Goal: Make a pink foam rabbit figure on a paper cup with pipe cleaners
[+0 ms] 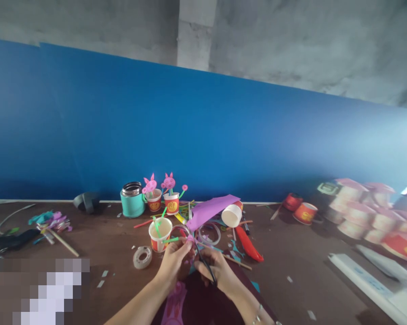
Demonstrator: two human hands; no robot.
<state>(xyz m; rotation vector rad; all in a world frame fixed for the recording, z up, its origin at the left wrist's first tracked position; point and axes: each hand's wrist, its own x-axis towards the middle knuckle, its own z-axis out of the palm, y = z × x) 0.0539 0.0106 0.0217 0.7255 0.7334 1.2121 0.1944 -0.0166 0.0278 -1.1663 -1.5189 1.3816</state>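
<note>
Close in front of me, my left hand [175, 259] pinches a small piece of pink paper [190, 239] between thumb and fingers. My right hand [222, 270] is wrapped round a pair of scissors [208, 267] with dark handles, its blades pointing up toward the paper. Whether the blades are open or closed cannot be made out. Below my hands lies a pink paper sheet with drawn shapes [174, 304]. Just beyond them, a paper cup with green straws [160, 234] stands left of a purple sheet [212, 211]. A tape roll [142, 257] lies near my left hand.
At the back stand a turquoise jar [132, 201] and two cups with pink animal faces [169, 182]. A tipped cup [232, 214] and a red pouch-like item [249, 246] lie right of centre. Stacked cups [355, 212] fill the far right. A blue partition [189, 135] borders the table.
</note>
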